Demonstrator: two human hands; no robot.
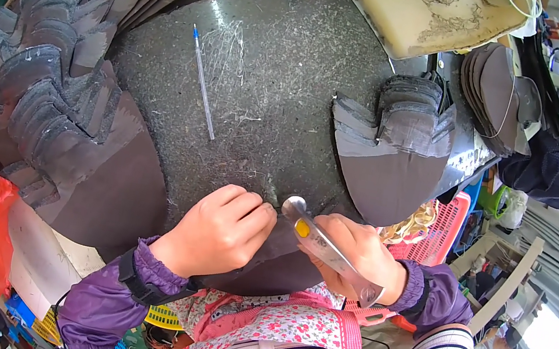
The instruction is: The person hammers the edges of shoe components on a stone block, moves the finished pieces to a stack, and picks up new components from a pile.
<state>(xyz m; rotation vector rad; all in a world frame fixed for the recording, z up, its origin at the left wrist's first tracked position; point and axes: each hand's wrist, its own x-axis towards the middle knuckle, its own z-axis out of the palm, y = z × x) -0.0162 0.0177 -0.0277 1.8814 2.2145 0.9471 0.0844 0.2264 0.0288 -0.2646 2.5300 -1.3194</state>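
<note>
My left hand is closed in front of me, its fingers curled and pressed together at the near side of the dark worktop. What its fingertips pinch is too small to make out. Beside it, my right hand is wrapped round a long, flat silver metal tool with a rounded end and a yellow spot. The tool's rounded end lies close to my left fingertips. A dark fabric piece spreads below and between both hands, over the table's near edge.
Overlapping stacks of dark cut pieces line the left side. Another stack lies at right. A blue-tipped clear pen and loose threads rest on the worktop. Beyond are a stained cream tray, a red basket and another person.
</note>
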